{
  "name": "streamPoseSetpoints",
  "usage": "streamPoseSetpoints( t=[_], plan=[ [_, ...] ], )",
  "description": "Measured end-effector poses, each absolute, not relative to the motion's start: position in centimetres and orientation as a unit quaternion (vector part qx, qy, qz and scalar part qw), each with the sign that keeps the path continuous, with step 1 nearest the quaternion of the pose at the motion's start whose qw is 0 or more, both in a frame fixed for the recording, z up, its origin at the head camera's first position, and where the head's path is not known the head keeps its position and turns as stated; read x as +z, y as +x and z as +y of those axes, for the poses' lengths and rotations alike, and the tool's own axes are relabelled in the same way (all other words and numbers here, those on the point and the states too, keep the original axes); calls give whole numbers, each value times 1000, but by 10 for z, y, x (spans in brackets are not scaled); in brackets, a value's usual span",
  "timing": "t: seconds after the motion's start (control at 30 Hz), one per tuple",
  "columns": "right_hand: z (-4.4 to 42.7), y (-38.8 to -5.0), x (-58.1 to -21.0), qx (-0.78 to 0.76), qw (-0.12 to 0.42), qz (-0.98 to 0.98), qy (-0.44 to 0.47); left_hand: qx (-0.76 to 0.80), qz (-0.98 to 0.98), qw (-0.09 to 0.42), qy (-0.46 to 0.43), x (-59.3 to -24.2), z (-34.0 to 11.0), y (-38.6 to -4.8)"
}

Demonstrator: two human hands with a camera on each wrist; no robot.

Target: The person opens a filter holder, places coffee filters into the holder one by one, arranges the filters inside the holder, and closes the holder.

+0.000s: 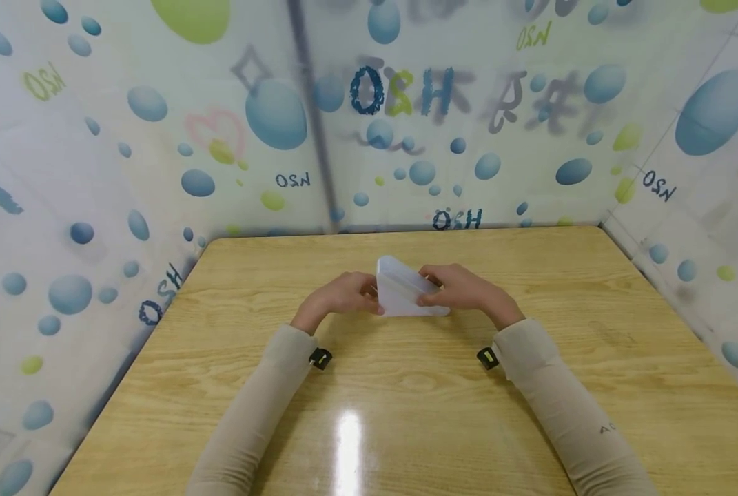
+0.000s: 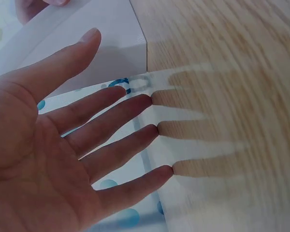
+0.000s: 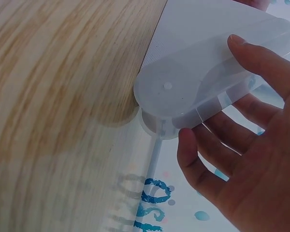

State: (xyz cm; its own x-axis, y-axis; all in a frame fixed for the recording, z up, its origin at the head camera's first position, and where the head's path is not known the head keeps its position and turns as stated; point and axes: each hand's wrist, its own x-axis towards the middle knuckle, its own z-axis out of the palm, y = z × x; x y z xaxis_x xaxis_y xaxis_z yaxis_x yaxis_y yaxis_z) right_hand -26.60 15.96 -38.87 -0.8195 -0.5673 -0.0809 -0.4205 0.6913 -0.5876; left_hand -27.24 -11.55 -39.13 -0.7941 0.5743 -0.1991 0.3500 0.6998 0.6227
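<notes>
A white, partly translucent plastic case [image 1: 400,291], wedge-shaped with a slanting top edge, stands on the wooden table. Its rounded lower end, with a small round stud, shows in the right wrist view. My right hand [image 1: 458,288] holds its right side, thumb on the near face and fingers round the slanted edge. At the left end is my left hand [image 1: 346,293]. In the left wrist view that hand's fingers [image 2: 121,154] are spread and fairly straight, fingertips meeting the tabletop, while the thumb lies alongside the case's pale face.
The wooden table [image 1: 406,399] has a glossy surface with a bright light reflection in front. Walls [image 1: 356,151] printed with blue and green spots and lettering border its back and sides. A small black device [image 1: 320,358] sits at each cuff.
</notes>
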Motion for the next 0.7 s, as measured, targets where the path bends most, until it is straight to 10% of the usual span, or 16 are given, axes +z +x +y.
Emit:
streamPoseSetpoints(
  t=[0.7],
  plan=[
    [175, -260, -384, -243, 219, 909, -258, 228, 915, 198, 267, -391, -119, -270]
  ],
)
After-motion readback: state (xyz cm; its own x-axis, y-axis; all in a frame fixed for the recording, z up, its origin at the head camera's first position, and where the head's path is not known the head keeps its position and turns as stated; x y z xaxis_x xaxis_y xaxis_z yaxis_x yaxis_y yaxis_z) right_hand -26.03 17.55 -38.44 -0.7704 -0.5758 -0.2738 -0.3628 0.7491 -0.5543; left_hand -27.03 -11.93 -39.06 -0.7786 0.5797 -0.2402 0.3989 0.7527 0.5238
